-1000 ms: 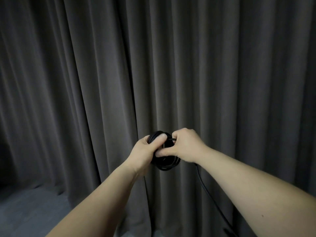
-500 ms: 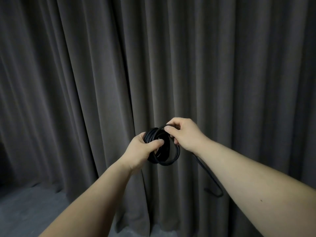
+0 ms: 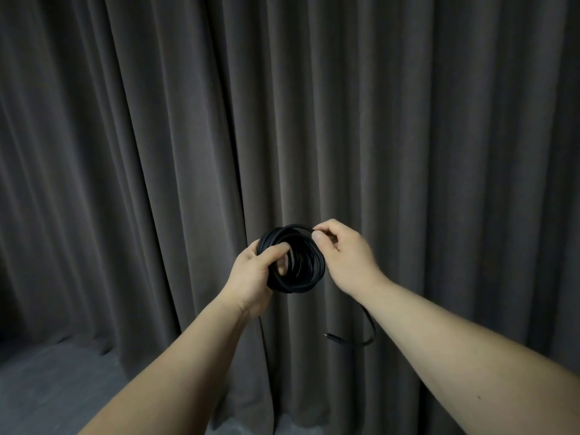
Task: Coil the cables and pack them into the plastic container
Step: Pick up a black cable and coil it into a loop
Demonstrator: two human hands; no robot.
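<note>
Left hand (image 3: 252, 274) still grips the black cable coil (image 3: 293, 260); right hand (image 3: 343, 255) has risen, pinching the strand, its short tail (image 3: 361, 339) nearly wound.

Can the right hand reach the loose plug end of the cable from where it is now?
Probably yes. The plug end hangs free in the air below the right hand, with nothing between them. But that hand pinches the cable at the coil's top, so it must first let go.

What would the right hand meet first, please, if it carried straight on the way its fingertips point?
Probably the cable coil that the left hand grips: the right hand points left at its top loop, pinching a strand there. Depth is uncertain.
</note>
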